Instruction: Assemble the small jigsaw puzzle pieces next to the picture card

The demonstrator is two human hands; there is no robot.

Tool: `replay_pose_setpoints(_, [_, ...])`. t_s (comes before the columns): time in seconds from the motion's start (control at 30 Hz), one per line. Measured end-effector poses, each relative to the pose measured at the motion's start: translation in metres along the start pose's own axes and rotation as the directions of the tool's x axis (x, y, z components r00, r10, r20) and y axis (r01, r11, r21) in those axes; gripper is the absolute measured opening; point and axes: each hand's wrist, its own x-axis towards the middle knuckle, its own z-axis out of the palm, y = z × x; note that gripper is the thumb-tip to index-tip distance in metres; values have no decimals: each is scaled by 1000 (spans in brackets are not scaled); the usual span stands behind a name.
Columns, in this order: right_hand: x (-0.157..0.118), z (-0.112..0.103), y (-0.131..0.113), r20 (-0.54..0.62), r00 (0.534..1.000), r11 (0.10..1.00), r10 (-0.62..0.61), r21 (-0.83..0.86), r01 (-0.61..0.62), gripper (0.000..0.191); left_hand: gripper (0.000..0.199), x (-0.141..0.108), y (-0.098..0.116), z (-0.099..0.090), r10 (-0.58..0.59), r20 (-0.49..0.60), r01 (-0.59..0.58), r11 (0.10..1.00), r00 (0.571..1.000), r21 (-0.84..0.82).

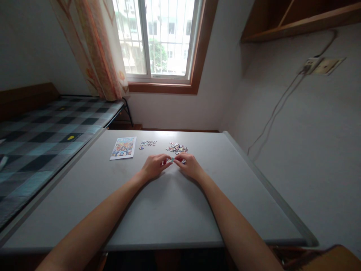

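Observation:
Between the fingertips of both hands is a small greenish puzzle piece [172, 160], just in front of a heap of loose puzzle pieces [177, 147]. My left hand [155, 165] pinches it from the left, thumb and fingers closed. From the other side my right hand [189, 165] pinches it too, with a few more pieces partly hidden behind and beneath the fingers. A joined patch of pieces [148, 143] lies farther left on the table. Left of that patch rests a colourful printed picture sheet [123, 148].
The pale table [175, 210] has a raised right edge along the wall. A bed with a checked cover [62, 124] stands at the left. Behind are a curtain [98, 49] and a barred window [158, 37]. A cable [275, 109] hangs from the right wall socket.

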Motion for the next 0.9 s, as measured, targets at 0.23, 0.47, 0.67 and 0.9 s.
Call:
replay_pose_setpoints(0.23, [0, -1, -4, -14, 1000, 999, 16, 32, -16, 11, 23, 0, 0, 0, 20, 15, -20, 1000, 1000, 14])
replay_pose_setpoints(0.47, [-1, 0, -6, 7, 1000, 1000, 9, 26, -9, 7, 25, 0, 1, 0, 53, -4, -53, 998, 999, 20])
replay_pose_setpoints(0.67, [-2, 0, -6, 5, 1000, 999, 19, 34, -19, 7, 24, 0, 0, 2, 98, 1, -98, 994, 995, 40])
replay_pose_setpoints(0.9, [-2, 1, -6, 17, 999, 996, 28, 78, -29, 7, 26, 0, -2, 3, 93, 9, -93, 995, 996, 44])
